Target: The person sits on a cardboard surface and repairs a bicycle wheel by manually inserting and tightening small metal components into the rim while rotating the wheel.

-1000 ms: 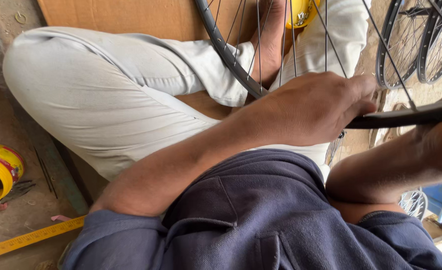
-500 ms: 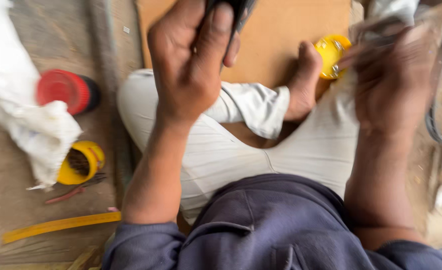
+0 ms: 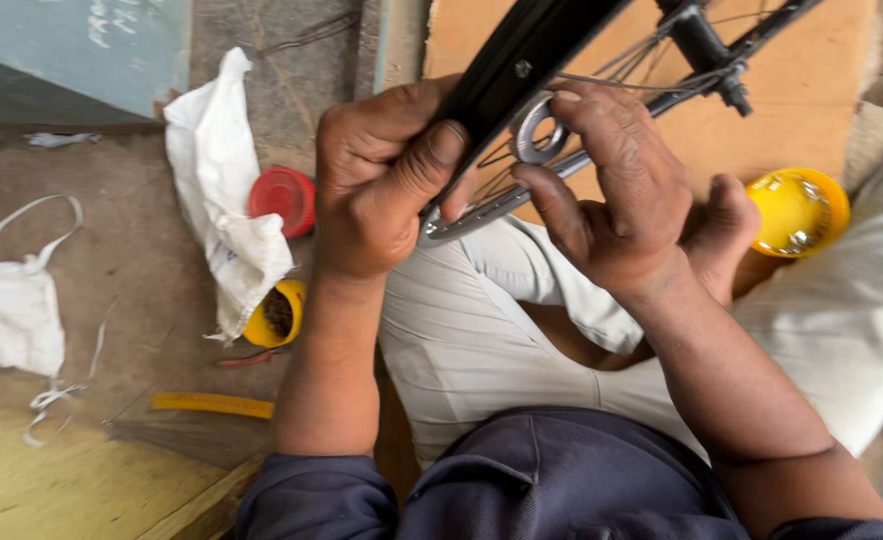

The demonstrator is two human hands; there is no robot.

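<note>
Bicycle wheel (image 3: 522,60) was held above the seated person's lap, its black rim slanting from the top of the view down toward the crossed legs in pale trousers (image 3: 462,340), a position that appeared to bring the rim close enough for hand work. Left hand (image 3: 387,180) was closed around the rim, thumb pressed across its outer face and fingers wrapped behind, evidently steadying it. Right hand (image 3: 612,195), just right of the rim, pinched a small round metal tool (image 3: 537,135) between fingertips and thumb, set against the rim's inner side where the spokes (image 3: 622,75) meet it; exactly what the tool engaged could not be told. Right of the wheel, beside a bare foot (image 3: 722,225), a yellow bowl (image 3: 797,210) of small shiny parts stood near the working hand. Left of the wheel, on the ground, lay a white cloth bag (image 3: 222,210), a red lid (image 3: 284,198) touching it, and a yellow container (image 3: 277,315) partly beneath it. Farther left lay a second white cloth (image 3: 7,315), and below the container a yellow ruler (image 3: 212,404). An orange board (image 3: 762,100) lay behind the wheel.
</note>
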